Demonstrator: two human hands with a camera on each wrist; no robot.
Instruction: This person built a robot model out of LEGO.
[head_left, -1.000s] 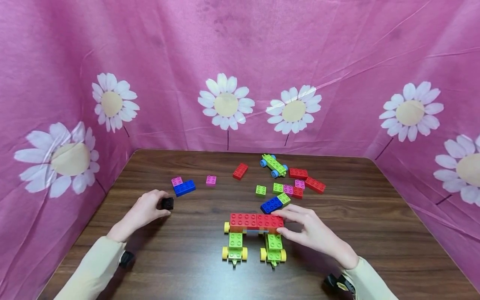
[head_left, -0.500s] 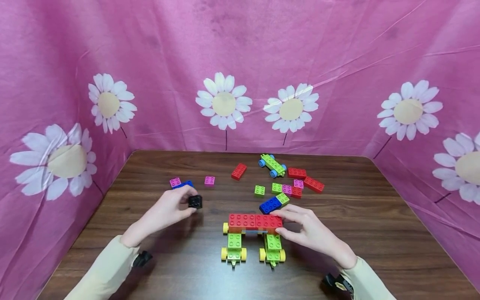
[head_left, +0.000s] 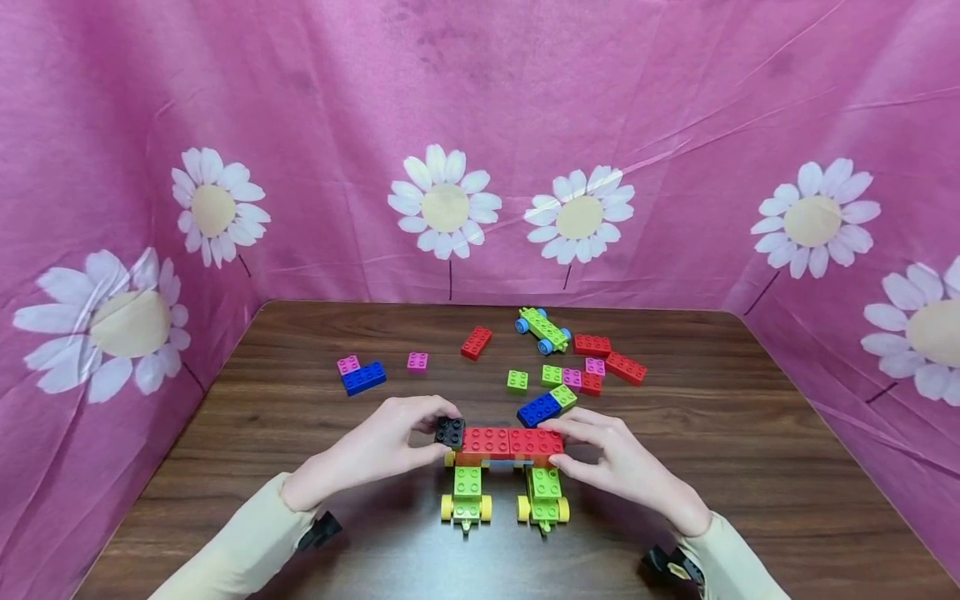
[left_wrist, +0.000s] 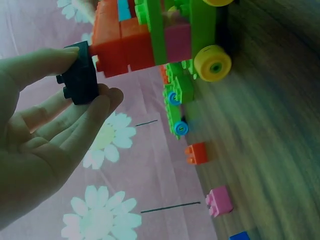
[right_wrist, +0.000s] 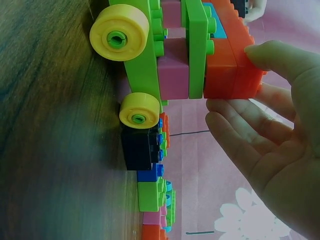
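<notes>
My left hand (head_left: 382,442) pinches a black building brick (head_left: 450,431) between thumb and fingers. In the left wrist view the black brick (left_wrist: 80,75) is tilted, right beside the end of the top red bricks. Those red bricks (head_left: 486,442) span two green wheeled bases with yellow wheels (head_left: 486,507). My right hand (head_left: 615,450) grips the right end of this row. The right wrist view shows the thumb on the top red brick (right_wrist: 245,70), with fingers on its far side. Beneath sit a green plate (right_wrist: 196,50) and a pink brick (right_wrist: 173,72).
Behind the build lie a blue brick (head_left: 538,410), a red brick (head_left: 476,342) and a lime brick (head_left: 517,381). Farther back is a green car base with blue wheels (head_left: 543,330). Another blue brick (head_left: 364,377) and pink bricks (head_left: 417,361) are on the left.
My left hand has carried the black brick rightward across the table to the left end of the red row. My right hand has kept its grip on the right end.
</notes>
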